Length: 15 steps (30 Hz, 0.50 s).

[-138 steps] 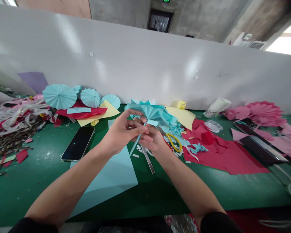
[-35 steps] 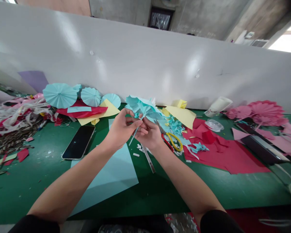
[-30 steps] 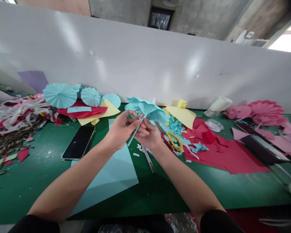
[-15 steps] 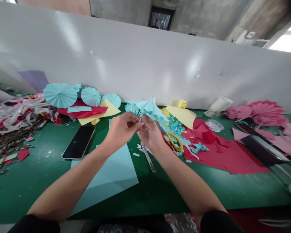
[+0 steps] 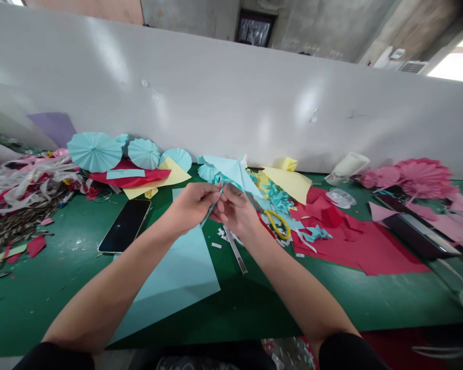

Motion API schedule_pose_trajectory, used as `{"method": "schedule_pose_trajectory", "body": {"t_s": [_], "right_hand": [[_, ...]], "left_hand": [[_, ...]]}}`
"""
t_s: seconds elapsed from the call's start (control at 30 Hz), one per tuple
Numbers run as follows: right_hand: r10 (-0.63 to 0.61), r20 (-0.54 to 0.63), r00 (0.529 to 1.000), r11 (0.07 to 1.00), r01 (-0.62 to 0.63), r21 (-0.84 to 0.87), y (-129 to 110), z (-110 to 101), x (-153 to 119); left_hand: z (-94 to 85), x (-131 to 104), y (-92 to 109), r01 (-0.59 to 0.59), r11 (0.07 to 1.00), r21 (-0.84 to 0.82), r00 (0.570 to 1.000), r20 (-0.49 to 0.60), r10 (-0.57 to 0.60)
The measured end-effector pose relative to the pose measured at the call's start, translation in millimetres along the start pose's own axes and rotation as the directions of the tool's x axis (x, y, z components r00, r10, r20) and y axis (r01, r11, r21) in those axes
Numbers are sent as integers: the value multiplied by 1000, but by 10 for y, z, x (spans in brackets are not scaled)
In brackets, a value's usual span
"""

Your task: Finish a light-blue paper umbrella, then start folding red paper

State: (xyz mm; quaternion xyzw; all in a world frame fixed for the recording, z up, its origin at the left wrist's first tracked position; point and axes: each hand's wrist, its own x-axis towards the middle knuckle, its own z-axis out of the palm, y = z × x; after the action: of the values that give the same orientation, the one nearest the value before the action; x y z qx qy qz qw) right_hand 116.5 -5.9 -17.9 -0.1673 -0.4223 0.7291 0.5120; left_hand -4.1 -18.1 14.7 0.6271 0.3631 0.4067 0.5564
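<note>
My left hand (image 5: 195, 206) and my right hand (image 5: 235, 208) meet above the table, fingertips pinching a narrow folded part of light blue paper (image 5: 207, 217). A wider light blue sheet (image 5: 229, 170) spreads just behind the fingers; it seems joined to the pinched part, but the hands hide the link. Under my left forearm lies a flat light blue sheet (image 5: 177, 277). Beside my right wrist are yellow-handled scissors (image 5: 278, 226) and a thin metal strip (image 5: 235, 250) among small white scraps.
Left of my hands lies a phone (image 5: 125, 226). Pleated blue paper rosettes (image 5: 95, 151) lean on the white board (image 5: 216, 103). Red paper (image 5: 386, 252), a white cup (image 5: 347, 168) and pink paper fans (image 5: 420, 177) occupy the right. Tangled ribbons (image 5: 34, 180) are heaped at far left.
The wide blue sheet behind my fingers has tilted leftward and lies flatter. More of the folded blue paper shows below my fingertips, and my left fingers have shifted slightly.
</note>
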Motion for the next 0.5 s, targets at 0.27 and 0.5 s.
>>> {"method": "schedule_pose_trajectory", "body": {"t_s": [0.27,0.5], "right_hand": [[-25,-90,996,999,21,-47,10,-23,21],[-8,-201,980,999,16,39,3,5,26]], "left_hand": [[-38,-4,32,104,991,-82,992,84,-97],[-30,42,-117,-7,984,178,999,-45,16]]}}
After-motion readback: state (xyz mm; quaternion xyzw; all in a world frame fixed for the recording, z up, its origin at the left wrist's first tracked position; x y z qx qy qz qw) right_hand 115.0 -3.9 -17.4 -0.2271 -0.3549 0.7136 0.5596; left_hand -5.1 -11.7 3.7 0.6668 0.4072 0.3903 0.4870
